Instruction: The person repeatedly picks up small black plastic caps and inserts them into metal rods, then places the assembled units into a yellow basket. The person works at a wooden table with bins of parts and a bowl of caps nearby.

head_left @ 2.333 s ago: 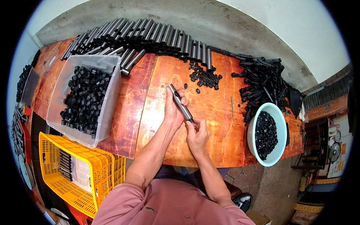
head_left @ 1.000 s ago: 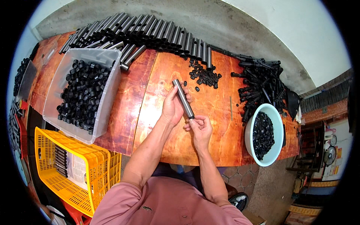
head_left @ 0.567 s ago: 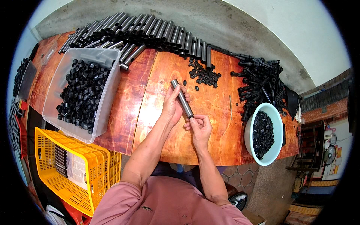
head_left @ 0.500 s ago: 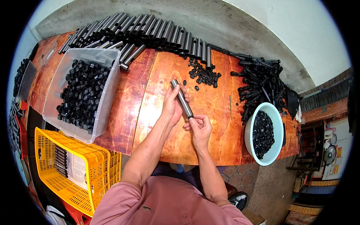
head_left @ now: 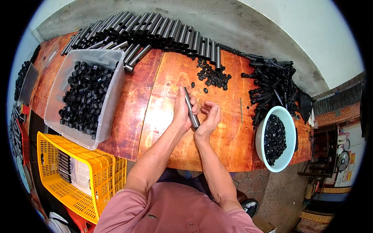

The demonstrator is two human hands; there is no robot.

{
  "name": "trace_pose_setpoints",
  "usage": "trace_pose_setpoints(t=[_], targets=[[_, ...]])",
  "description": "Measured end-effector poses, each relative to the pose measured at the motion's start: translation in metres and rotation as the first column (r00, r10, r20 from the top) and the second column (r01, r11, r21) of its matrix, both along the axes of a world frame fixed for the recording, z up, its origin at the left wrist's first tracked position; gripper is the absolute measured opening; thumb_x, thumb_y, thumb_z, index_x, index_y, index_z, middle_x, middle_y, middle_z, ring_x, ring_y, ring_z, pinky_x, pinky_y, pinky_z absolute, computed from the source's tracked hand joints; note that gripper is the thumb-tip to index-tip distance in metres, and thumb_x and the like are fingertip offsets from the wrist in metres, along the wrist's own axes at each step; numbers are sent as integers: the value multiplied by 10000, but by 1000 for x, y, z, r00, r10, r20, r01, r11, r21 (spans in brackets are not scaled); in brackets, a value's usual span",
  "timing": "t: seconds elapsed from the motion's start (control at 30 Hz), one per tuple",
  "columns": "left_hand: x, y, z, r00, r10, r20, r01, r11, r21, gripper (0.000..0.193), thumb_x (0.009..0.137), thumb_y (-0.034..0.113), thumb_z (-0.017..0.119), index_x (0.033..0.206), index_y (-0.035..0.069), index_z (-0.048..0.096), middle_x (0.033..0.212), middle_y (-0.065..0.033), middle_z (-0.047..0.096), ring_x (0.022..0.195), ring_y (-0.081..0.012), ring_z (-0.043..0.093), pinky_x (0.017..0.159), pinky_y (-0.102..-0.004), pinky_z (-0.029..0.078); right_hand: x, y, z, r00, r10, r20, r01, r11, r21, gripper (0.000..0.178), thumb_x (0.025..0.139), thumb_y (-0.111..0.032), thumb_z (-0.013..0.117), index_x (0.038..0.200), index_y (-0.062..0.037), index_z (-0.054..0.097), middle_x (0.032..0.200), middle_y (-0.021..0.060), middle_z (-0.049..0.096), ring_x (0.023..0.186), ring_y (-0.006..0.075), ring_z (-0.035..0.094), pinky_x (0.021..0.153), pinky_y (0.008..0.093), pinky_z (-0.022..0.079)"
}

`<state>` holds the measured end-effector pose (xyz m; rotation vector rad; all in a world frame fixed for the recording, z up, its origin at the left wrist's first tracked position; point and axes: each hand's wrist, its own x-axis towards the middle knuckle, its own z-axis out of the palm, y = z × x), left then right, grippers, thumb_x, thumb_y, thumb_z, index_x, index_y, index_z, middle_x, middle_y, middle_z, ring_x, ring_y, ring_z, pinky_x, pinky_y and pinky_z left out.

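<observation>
Metal tube (head_left: pixel 190 106) is up over the table (head_left: pixel 237 145), tilted 11-to-5 — left hand (head_left: pixel 182 113) wrapped round it, right hand (head_left: pixel 208 123) half-curled at its 5 o'clock end, can't tell if that one's gripping. Small black caps (head_left: pixel 218 80) at 1, light-blue basin (head_left: pixel 291 134) at 4, translucent plastic bin (head_left: pixel 112 101) at 9.

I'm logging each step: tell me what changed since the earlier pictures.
The right hand has taken its fingertips off the near end of the tube, its palm now by that end. The tube has come slightly nearer. The left hand still holds it; box and bowl stayed.
</observation>
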<state>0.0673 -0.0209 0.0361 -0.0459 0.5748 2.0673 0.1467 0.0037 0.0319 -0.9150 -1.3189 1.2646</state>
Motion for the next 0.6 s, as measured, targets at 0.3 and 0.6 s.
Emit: trace_pose_setpoints(t=[0.3, 0.6], targets=[[13, 4, -2, 992, 97, -79, -106, 988, -108, 344, 1072, 498, 418, 1035, 156, 413, 667, 7, 448, 458, -78, 407, 412, -235, 343, 2, 7, -13, 991, -117, -60, 116, 993, -32, 480, 1081, -394, 361, 959, 7, 594, 928, 97, 601, 870, 204, 582, 815, 356, 473], [-4, 9, -10, 998, 66, 15, -68, 991, 118, 444, 1073, 516, 381, 1066, 107, 553, 935, -52, 607, 841, -186, 588, 784, -326, 506, -1, 4, -13, 984, 150, -97, -159, 983, -87, 188, 999, -161, 582, 1096, -2, 563, 1011, 58, 569, 909, 122, 532, 814, 265, 444]])
